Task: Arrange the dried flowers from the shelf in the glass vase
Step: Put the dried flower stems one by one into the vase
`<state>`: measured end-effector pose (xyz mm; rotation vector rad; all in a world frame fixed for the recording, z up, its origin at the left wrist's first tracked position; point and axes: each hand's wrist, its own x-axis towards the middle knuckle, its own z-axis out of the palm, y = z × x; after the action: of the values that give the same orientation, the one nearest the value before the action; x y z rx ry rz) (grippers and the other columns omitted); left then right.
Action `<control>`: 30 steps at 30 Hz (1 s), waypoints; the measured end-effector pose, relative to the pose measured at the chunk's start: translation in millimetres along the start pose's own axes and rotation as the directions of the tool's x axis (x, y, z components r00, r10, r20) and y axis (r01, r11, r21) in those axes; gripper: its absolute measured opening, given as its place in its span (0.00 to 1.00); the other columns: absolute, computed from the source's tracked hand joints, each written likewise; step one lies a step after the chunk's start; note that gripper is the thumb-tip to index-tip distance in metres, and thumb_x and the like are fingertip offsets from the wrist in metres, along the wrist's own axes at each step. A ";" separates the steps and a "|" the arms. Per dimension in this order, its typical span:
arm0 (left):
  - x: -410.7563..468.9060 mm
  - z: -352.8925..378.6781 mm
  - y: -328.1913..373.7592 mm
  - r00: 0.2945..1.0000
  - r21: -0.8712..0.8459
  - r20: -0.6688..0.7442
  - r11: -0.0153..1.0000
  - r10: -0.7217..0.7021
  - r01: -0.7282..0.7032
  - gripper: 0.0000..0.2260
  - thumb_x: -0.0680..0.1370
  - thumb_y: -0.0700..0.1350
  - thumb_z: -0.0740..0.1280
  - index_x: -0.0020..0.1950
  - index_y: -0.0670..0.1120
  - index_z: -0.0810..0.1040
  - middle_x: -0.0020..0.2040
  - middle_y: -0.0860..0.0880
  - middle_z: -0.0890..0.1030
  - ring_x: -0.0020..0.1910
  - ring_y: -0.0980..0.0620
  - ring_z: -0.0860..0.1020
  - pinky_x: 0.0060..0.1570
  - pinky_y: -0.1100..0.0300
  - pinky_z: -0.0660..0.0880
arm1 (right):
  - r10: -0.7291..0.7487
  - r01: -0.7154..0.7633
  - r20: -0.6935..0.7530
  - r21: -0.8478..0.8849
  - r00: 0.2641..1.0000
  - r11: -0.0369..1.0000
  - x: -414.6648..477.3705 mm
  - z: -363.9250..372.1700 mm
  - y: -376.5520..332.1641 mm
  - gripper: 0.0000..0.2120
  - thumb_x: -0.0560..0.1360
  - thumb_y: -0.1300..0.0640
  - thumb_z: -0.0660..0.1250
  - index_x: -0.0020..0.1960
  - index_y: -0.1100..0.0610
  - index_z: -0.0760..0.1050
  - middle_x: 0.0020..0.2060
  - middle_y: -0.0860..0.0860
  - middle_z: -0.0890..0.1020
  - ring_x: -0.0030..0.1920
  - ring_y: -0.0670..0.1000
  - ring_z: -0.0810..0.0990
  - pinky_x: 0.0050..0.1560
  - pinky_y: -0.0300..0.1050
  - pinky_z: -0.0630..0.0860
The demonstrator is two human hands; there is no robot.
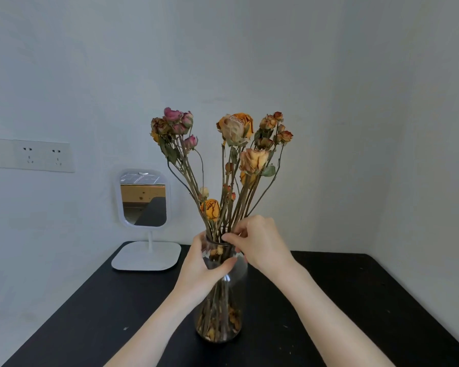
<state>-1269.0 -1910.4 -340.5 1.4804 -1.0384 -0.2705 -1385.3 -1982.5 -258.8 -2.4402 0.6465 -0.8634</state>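
Dried flowers (231, 165) stand in the glass vase (223, 308) on the black table (342, 300). Left hand (202, 268) grips the vase neck; right hand (260, 242) pinches stems at its rim.

- glass vase (235, 283): clear glass, smooth, glossy; highlights on shoulder just below left hand (199, 267) grip at neck.
- dried flowers (235, 128): petals dry, papery, crinkled, matt; heads well above right hand (260, 243) pinch.
- stems (243, 205): woody, dull brown, rough-looking, above & below the pinch.
- flakes (233, 317): dry petal bits, matt, at vase bottom, far below both grips.
- table (329, 300): black, matt, few pale specks; under vase.
- mirror (143, 198): reflective pane; white frame & base smooth, prob. plastic, soft sheen; left of grip, further back.
- socket plate (41, 156): white, smooth, prob. plastic; far left of grip.
- wall (329, 75): pale paint, matt, slightly uneven; behind.
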 end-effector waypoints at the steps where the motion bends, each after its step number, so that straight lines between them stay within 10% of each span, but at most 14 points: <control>1: -0.4 0.0 0.4 1.000 -0.005 0.000 1.000 0.003 -0.003 0.30 0.66 0.51 0.75 0.63 0.57 0.65 0.57 0.59 0.76 0.57 0.62 0.75 0.57 0.63 0.72 | 0.000 0.000 -0.003 -0.006 1.000 1.000 -1.3 2.4 1.7 0.08 0.73 0.50 0.68 0.44 0.54 0.81 0.29 0.42 0.75 0.27 0.41 0.74 0.33 0.35 0.74; 9: -2.0 -0.3 3.3 1.000 0.021 -0.014 1.000 -0.009 0.009 0.29 0.66 0.54 0.74 0.61 0.61 0.63 0.55 0.63 0.74 0.56 0.65 0.73 0.47 0.72 0.69 | -0.040 0.061 -0.173 0.116 0.984 0.991 -8.5 -4.9 4.3 0.06 0.73 0.50 0.68 0.47 0.51 0.80 0.29 0.40 0.76 0.25 0.37 0.75 0.28 0.27 0.70; 24: -4.8 1.5 8.3 1.000 0.038 0.006 0.999 -0.010 0.009 0.22 0.64 0.56 0.73 0.53 0.67 0.69 0.49 0.71 0.78 0.52 0.75 0.73 0.40 0.78 0.70 | 0.009 0.020 -0.126 0.225 0.992 0.974 -24.9 -13.2 23.7 0.04 0.72 0.49 0.68 0.46 0.46 0.79 0.32 0.45 0.79 0.30 0.42 0.78 0.28 0.27 0.70; 30: -7.3 3.3 11.5 0.996 0.049 0.075 0.998 -0.051 0.047 0.23 0.68 0.49 0.73 0.59 0.59 0.70 0.54 0.62 0.78 0.55 0.64 0.75 0.48 0.71 0.70 | 0.138 -0.135 0.006 0.239 0.990 0.962 -29.5 -19.3 36.0 0.13 0.69 0.45 0.70 0.48 0.48 0.70 0.38 0.49 0.78 0.22 0.40 0.74 0.23 0.29 0.70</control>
<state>-1280.4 -1905.6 -333.9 1.5495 -1.0761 -0.3417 -1428.4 -1999.1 -279.0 -2.1515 0.6653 -0.8473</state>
